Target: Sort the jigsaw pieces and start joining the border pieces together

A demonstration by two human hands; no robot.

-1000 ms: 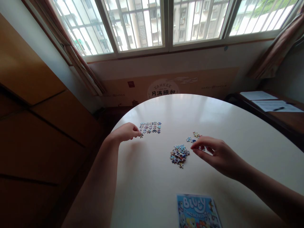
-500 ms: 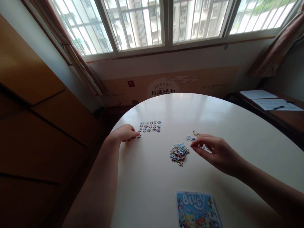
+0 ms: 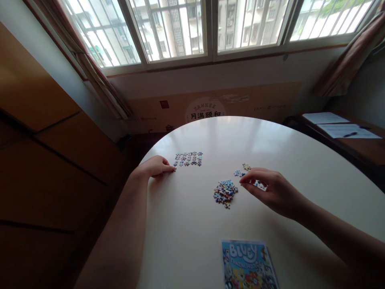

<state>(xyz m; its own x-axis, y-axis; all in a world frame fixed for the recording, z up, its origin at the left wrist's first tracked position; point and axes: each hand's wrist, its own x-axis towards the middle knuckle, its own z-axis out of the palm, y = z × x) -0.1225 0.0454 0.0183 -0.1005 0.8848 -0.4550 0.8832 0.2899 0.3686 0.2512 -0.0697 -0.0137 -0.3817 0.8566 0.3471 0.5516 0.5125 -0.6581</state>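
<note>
My left hand (image 3: 155,165) rests at the table's left side, thumb and fingertips pinched on a small jigsaw piece (image 3: 175,169). Just beyond it, several jigsaw pieces (image 3: 188,158) lie in neat rows. A heap of loose jigsaw pieces (image 3: 225,191) sits near the middle of the table. Right of the heap hovers my right hand (image 3: 272,190), thumb and forefinger brought together; whatever is between the tips is too small to make out. Near those fingers lie a few blue-white pieces (image 3: 238,173) and a yellowish cluster (image 3: 246,166). More pieces show partly behind the hand.
A blue Bluey booklet or box (image 3: 248,265) lies at the near edge of view on the round white table (image 3: 186,228). At the right, a brown side table (image 3: 365,148) holds papers (image 3: 345,131) and a pen. Wooden cabinets (image 3: 54,172) stand at left.
The left hand's pinched piece has shifted slightly toward the lower left corner of the rows. My right hand stays almost in place. The whole view has moved a little.
</note>
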